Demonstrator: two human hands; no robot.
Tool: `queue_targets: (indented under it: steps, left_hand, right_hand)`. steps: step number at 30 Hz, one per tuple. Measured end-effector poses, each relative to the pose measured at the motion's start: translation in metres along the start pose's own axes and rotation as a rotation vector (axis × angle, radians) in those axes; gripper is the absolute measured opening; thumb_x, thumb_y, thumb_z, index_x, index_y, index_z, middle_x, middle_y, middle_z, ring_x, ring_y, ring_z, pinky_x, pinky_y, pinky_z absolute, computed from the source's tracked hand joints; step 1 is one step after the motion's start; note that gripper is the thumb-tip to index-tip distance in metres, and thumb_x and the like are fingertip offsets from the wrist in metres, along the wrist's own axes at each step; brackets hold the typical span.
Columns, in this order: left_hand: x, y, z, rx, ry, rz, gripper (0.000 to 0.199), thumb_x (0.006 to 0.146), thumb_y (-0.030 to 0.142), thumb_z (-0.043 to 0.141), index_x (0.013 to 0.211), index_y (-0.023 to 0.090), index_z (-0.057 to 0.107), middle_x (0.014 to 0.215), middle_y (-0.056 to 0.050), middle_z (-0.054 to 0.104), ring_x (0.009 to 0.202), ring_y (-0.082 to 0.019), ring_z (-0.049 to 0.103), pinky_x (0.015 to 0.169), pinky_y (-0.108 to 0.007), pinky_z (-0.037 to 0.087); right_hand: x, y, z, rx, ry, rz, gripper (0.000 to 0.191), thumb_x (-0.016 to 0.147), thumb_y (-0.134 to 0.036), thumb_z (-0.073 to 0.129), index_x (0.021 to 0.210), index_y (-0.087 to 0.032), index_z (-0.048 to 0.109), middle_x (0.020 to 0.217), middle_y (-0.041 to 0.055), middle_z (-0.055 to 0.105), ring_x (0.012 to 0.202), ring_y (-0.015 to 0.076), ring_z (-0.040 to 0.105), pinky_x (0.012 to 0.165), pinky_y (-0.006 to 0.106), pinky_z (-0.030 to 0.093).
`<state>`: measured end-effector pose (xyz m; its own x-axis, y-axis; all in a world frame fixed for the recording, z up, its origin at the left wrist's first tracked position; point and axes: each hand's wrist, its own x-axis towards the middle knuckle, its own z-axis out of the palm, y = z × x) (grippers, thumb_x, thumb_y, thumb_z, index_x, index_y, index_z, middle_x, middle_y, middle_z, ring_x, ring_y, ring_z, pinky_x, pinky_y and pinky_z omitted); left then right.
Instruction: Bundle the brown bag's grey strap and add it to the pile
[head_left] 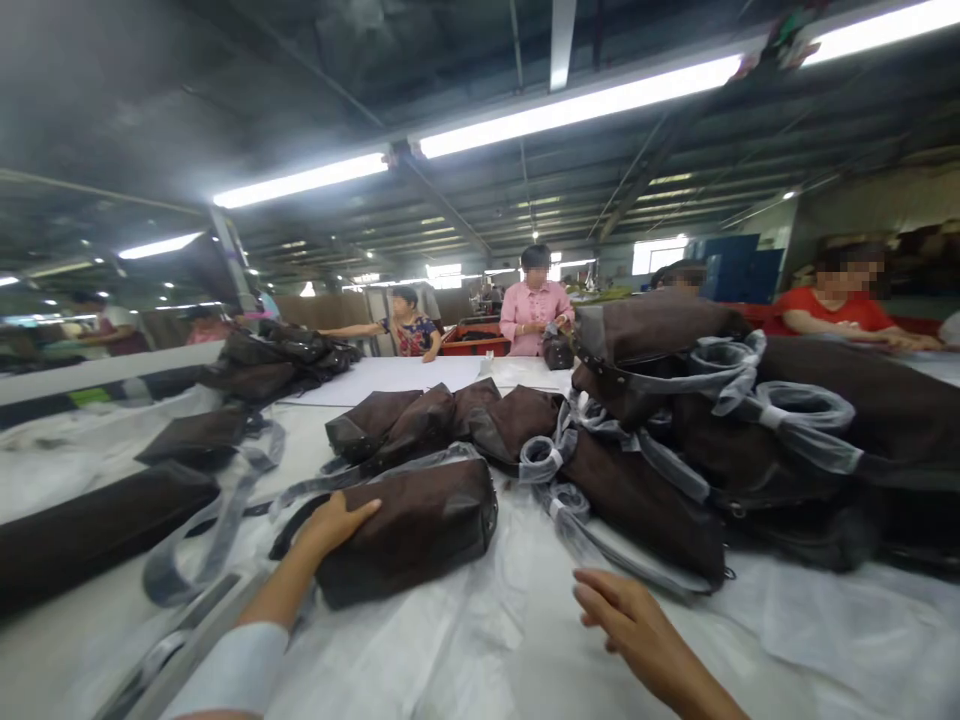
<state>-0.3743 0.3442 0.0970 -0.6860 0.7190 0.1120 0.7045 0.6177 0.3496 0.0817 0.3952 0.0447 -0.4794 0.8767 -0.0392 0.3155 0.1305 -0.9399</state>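
A dark brown handbag (420, 530) lies on its side on the white-covered table in front of me. My left hand (337, 525) grips it near its left end, with the thumb across the top and the other fingers mostly hidden behind. To the right, my right hand (626, 625) hovers over the white sheeting with bent, slightly spread fingers and nothing in them. Near it lies another dark brown bag (645, 505). That bag's strap is wrapped in clear plastic film, and part of it is coiled (546, 458).
Brown bags (750, 440) with wrapped straps are piled high at the right. Several more bags (442, 420) lie just beyond, others at the left (97, 530) and far left (277, 355). Thin white plastic sheets (862, 640) cover the table. Co-workers (536, 300) are across it.
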Motion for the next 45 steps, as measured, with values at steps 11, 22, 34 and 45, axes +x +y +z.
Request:
queue_targets:
  steps: [11,22,34,45]
  left_hand:
    - [-0.110,-0.016,0.045,0.002,0.399,0.391,0.051,0.085,0.021,0.037,0.133,0.004,0.039,0.130,-0.019,0.052,0.121,-0.025,0.048,0.101,-0.039,0.040]
    - [-0.186,-0.072,0.100,-0.241,0.741,0.785,0.059,0.081,0.007,0.039,0.136,0.028,0.040,0.123,-0.001,0.060,0.111,-0.019,0.058,0.093,-0.027,0.052]
    - [-0.200,-0.063,0.075,-0.498,0.605,0.513,0.037,0.079,0.018,0.042,0.105,0.023,0.068,0.105,-0.003,0.070,0.096,-0.020,0.065,0.084,-0.028,0.055]
    - [-0.257,0.047,-0.008,-0.548,0.713,0.957,0.025,0.079,0.024,0.060,0.104,0.020,0.062,0.101,-0.007,0.070,0.098,-0.022,0.064,0.088,-0.031,0.053]
  right_hand:
    - [0.066,-0.043,0.114,0.473,0.161,0.253,0.090,0.074,-0.054,0.056,0.143,-0.014,0.016,0.128,0.0163,0.051,0.091,0.0238,0.063,0.064,0.032,0.050]
    - [0.016,-0.001,0.070,0.187,0.270,0.169,0.024,0.054,-0.039,0.058,0.068,-0.020,0.062,0.076,0.0087,0.066,0.077,0.0280,0.065,0.051,0.029,0.044]
    - [0.051,-0.111,0.064,-0.003,0.421,-0.248,0.052,0.062,-0.051,0.058,0.098,-0.014,0.059,0.090,0.0091,0.066,0.089,0.0280,0.060,0.080,0.037,0.045]
    - [-0.067,-0.121,0.019,-0.097,0.712,-0.592,0.029,0.080,-0.026,0.044,0.106,-0.018,0.052,0.102,0.0072,0.060,0.096,0.0229,0.054,0.088,0.035,0.041]
